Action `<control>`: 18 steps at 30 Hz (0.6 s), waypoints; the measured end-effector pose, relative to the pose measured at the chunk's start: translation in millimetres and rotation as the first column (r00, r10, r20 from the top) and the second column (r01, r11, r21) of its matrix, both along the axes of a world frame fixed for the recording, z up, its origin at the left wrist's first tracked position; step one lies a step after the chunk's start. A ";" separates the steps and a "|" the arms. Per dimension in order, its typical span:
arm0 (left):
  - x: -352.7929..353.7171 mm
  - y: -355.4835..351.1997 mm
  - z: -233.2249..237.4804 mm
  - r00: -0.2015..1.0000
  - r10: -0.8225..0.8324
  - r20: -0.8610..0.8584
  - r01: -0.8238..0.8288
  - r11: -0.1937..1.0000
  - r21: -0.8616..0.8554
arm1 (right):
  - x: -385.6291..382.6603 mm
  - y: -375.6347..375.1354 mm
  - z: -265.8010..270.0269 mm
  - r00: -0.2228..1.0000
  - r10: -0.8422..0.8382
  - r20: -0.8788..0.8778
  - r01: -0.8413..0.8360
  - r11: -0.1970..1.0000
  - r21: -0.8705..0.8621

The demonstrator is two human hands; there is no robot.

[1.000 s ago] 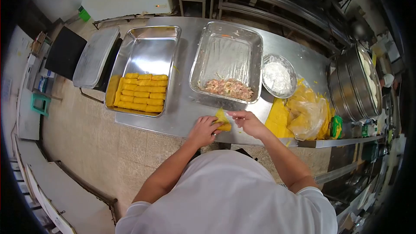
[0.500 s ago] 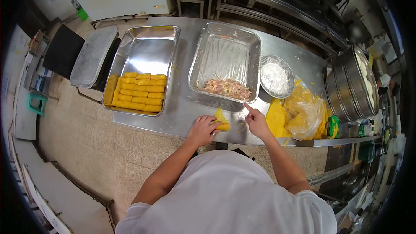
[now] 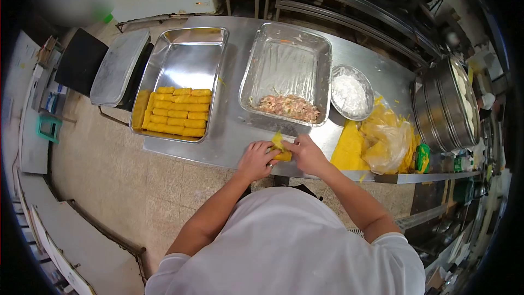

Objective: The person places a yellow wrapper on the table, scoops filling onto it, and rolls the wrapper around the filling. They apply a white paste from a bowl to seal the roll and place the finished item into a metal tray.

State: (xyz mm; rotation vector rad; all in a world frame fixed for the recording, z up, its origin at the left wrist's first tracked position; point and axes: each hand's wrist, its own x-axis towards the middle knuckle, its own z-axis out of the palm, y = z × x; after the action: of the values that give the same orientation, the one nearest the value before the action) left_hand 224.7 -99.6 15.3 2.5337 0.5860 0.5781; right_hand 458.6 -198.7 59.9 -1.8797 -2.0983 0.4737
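A yellow wrapper roll (image 3: 281, 149) lies on the steel counter (image 3: 234, 136) near its front edge. My left hand (image 3: 254, 160) grips the roll from the left. My right hand (image 3: 307, 153) pinches it from the right, fingers on the wrapper's loose corner. Just behind the roll stands a steel tray (image 3: 322, 54) with minced filling (image 3: 288, 107) at its near end. A tray (image 3: 185, 60) to the left holds several finished yellow rolls (image 3: 176, 118) in rows.
A small bowl of white powder (image 3: 350, 94) sits right of the filling tray. A stack of yellow wrappers (image 3: 349, 150) and a plastic bag (image 3: 386, 142) lie at the right. Stacked steamers (image 3: 447, 104) stand far right. A lidded tray (image 3: 117, 68) is at left.
My right hand reached out toward the filling tray's rim, then came back onto the roll. My left hand stayed on the roll.
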 end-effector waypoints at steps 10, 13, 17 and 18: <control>0.3 1.1 -4.1 1.000 -0.006 -0.004 0.006 0.999 -0.041 | 6.8 33.3 -7.7 0.885 0.168 0.434 -0.148 0.986 -0.080; 0.0 0.4 -4.6 1.000 -0.003 -0.018 0.002 0.999 -0.038 | 6.8 12.5 -5.9 0.900 0.190 0.391 -0.141 0.979 -0.150; 0.1 0.6 -6.7 1.000 -0.002 -0.012 0.001 1.000 -0.017 | 13.9 5.9 -4.0 0.955 0.162 0.249 -0.120 0.977 -0.174; 0.9 1.7 -7.1 1.000 -0.003 -0.013 0.003 1.000 -0.007 | 12.2 9.4 -2.1 0.941 0.192 0.277 -0.153 0.976 -0.156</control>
State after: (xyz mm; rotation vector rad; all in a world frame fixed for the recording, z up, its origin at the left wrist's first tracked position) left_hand 225.6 -97.9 8.2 2.5334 0.5874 0.5573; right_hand 470.8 -189.3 57.8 -1.9470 -2.4962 0.4029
